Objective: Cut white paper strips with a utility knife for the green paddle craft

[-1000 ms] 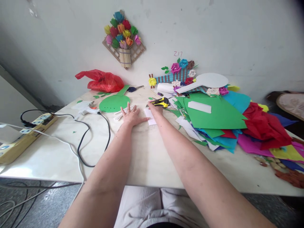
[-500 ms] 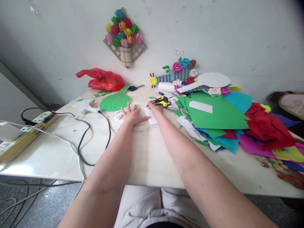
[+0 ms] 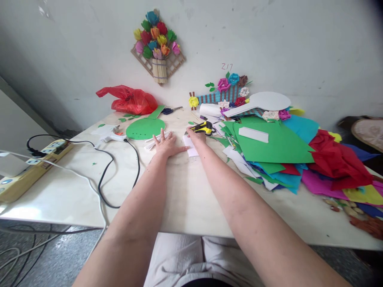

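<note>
My left hand (image 3: 167,145) lies flat on the pale table (image 3: 179,191) with its fingers spread, its thumb touching a small white paper piece (image 3: 190,146). Its fingertips reach some white strips (image 3: 154,141) beside a green paddle-shaped cutout (image 3: 145,128). My right hand (image 3: 196,135) rests at the far end of the white piece, fingers curled around a yellow and black utility knife (image 3: 203,128).
A white glue gun (image 3: 109,134) with a black cord lies left, and a power strip (image 3: 26,169) sits at the left edge. A red plastic bag (image 3: 128,99) and scissors (image 3: 170,110) are by the wall. A coloured paper pile (image 3: 284,151) fills the right side.
</note>
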A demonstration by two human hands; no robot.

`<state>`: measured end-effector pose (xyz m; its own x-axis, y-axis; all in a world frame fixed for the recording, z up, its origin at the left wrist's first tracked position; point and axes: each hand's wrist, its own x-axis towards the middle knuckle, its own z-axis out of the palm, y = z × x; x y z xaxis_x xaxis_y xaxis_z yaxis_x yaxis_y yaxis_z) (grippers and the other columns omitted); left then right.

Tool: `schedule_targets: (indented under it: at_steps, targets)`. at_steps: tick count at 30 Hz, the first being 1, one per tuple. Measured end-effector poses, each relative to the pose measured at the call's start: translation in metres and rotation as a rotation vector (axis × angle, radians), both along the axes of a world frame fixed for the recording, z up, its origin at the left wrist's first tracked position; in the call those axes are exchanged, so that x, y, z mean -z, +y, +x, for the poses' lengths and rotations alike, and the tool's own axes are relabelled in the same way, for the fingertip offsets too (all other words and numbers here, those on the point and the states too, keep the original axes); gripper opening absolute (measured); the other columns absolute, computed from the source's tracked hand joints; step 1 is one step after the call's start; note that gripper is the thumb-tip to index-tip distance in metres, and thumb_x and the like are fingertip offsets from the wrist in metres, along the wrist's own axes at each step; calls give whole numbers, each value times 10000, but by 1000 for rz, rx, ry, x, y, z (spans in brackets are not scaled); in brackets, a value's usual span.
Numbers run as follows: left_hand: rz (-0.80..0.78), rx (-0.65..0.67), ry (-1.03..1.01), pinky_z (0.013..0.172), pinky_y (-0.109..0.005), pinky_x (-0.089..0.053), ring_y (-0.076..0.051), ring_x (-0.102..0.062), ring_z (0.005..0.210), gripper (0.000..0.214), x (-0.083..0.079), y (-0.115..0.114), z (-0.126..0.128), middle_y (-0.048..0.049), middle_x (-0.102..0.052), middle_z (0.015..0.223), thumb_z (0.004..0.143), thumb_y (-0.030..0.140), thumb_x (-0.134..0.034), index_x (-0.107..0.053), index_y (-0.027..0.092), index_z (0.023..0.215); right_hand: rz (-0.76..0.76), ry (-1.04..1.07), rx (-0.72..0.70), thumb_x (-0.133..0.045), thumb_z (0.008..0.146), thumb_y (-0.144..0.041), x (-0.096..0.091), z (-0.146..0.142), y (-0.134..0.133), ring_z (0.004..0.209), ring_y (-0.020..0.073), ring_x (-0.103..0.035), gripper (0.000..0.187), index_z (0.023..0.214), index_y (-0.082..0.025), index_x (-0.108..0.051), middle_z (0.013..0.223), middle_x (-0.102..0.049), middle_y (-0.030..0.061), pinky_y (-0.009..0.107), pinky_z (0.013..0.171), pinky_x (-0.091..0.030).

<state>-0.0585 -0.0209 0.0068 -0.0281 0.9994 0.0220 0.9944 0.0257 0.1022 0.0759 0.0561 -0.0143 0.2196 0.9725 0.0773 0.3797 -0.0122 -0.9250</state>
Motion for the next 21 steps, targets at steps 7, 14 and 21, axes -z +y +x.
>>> schedule_targets:
  at_steps: [7, 14, 21]
  targets:
    - [-8, -3, -3, 1138, -708, 83, -411, 216, 1478, 955, 0, 1, 0, -24, -182, 1664, 773, 867, -351, -409, 282, 1526, 32, 26, -10, -615, 773, -497, 1, 1, 1, 877, 243, -691, 354, 516, -255, -578, 567, -642, 1, 406, 912, -535]
    - [-10, -3, 0, 1138, -710, 80, -411, 223, 1475, 963, 0, 1, 0, -26, -180, 1664, 774, 868, -344, -400, 276, 1531, 98, 1, -18, -605, 782, -442, 5, 0, 3, 929, 233, -689, 241, 645, -253, -665, 714, -707, 14, 400, 884, -545]
    - [-13, -3, -8, 1135, -714, 91, -407, 216, 1480, 981, 0, 1, 0, -21, -167, 1666, 772, 870, -340, -387, 260, 1539, 89, -1, -30, -622, 773, -426, 4, 0, 3, 939, 223, -689, 203, 667, -259, -672, 747, -718, 3, 394, 893, -543]
